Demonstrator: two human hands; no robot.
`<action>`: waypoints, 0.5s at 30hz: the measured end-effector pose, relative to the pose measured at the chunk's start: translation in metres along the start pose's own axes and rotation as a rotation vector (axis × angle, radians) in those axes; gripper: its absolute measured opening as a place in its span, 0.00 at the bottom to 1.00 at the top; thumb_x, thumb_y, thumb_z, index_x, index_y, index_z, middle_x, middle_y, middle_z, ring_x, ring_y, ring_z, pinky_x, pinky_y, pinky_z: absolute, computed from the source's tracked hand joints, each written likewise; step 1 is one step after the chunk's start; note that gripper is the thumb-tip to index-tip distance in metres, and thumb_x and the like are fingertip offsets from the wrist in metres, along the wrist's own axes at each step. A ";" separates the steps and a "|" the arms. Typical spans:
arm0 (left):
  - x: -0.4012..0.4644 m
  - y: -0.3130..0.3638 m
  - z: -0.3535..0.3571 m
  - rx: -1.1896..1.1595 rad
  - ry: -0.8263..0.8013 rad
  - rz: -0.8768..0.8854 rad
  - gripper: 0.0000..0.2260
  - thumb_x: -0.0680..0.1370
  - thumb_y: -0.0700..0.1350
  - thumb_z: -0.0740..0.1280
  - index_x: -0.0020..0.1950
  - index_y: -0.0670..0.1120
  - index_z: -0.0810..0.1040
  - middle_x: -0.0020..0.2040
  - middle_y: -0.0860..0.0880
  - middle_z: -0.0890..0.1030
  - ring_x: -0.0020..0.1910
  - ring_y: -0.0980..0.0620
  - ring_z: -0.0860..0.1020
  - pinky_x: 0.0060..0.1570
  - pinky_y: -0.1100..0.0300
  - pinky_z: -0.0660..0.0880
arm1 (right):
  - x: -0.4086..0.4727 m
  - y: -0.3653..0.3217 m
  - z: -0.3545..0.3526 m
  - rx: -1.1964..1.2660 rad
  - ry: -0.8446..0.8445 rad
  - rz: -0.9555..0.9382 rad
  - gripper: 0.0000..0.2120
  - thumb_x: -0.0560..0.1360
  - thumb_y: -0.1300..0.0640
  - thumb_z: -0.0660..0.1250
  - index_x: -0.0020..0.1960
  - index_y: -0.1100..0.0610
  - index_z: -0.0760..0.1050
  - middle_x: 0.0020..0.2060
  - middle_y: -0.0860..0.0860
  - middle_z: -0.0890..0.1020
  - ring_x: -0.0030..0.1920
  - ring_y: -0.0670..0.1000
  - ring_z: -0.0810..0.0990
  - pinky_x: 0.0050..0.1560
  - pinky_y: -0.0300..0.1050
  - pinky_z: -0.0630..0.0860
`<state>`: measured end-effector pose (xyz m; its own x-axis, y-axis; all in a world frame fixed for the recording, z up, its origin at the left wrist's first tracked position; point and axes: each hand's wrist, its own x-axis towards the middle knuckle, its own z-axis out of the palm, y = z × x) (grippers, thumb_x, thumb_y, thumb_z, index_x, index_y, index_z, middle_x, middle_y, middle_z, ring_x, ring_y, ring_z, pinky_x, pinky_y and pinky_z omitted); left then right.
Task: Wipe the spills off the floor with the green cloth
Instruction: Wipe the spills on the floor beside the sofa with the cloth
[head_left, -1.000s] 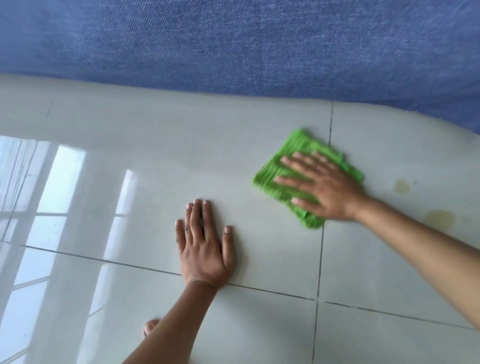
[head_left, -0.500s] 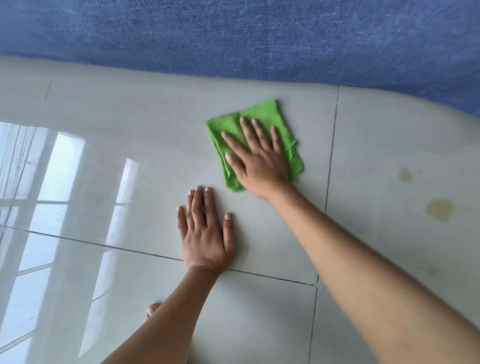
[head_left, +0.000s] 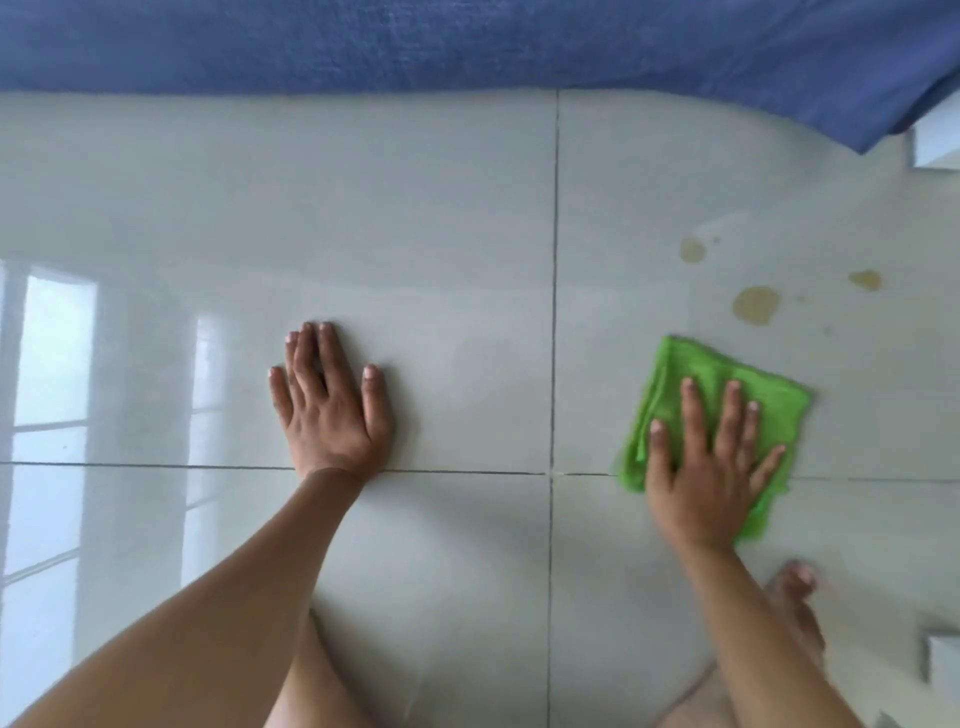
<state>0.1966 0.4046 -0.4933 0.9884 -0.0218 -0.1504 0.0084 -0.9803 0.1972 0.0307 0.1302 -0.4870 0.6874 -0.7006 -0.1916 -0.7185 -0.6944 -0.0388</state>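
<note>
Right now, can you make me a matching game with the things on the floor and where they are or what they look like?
Things:
1. green cloth
2. left hand
3. biggest spill
4. blue fabric

Descriptions:
A. flat on bare tile, holding nothing
B. yellowish-brown patch just beyond the cloth
C. along the far edge of the floor
D. pressed under the right hand

Pairs: 1-D, 2-A, 3-B, 4-C

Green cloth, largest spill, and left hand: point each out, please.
green cloth (head_left: 685, 374): head view, bare upper part beyond the fingers.
largest spill (head_left: 756, 305): head view, centre of the yellowish patch.
left hand (head_left: 332, 415): head view, back of the hand, flat on the tile.
</note>
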 end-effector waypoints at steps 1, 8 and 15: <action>0.000 0.000 0.001 0.002 0.004 0.002 0.30 0.77 0.56 0.48 0.77 0.42 0.54 0.77 0.42 0.57 0.77 0.45 0.52 0.75 0.46 0.47 | 0.019 0.008 -0.006 0.025 0.007 0.093 0.28 0.76 0.40 0.50 0.74 0.46 0.62 0.76 0.57 0.60 0.76 0.60 0.58 0.73 0.67 0.51; 0.001 -0.002 0.000 0.005 0.017 -0.009 0.30 0.78 0.54 0.48 0.77 0.42 0.53 0.78 0.41 0.55 0.77 0.44 0.52 0.75 0.45 0.47 | 0.152 -0.005 -0.029 0.199 0.022 0.301 0.27 0.78 0.41 0.49 0.76 0.43 0.53 0.79 0.57 0.49 0.78 0.57 0.47 0.75 0.65 0.44; -0.001 0.002 -0.004 0.038 -0.036 -0.059 0.30 0.78 0.56 0.46 0.77 0.44 0.50 0.78 0.42 0.53 0.78 0.45 0.49 0.76 0.43 0.45 | 0.108 -0.049 -0.016 0.025 0.010 -0.514 0.25 0.77 0.40 0.52 0.74 0.40 0.59 0.77 0.55 0.59 0.77 0.58 0.57 0.75 0.58 0.53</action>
<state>0.1961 0.4038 -0.4890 0.9802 0.0300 -0.1959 0.0601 -0.9869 0.1498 0.1420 0.0859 -0.4902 0.9533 -0.2717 -0.1319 -0.2900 -0.9454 -0.1485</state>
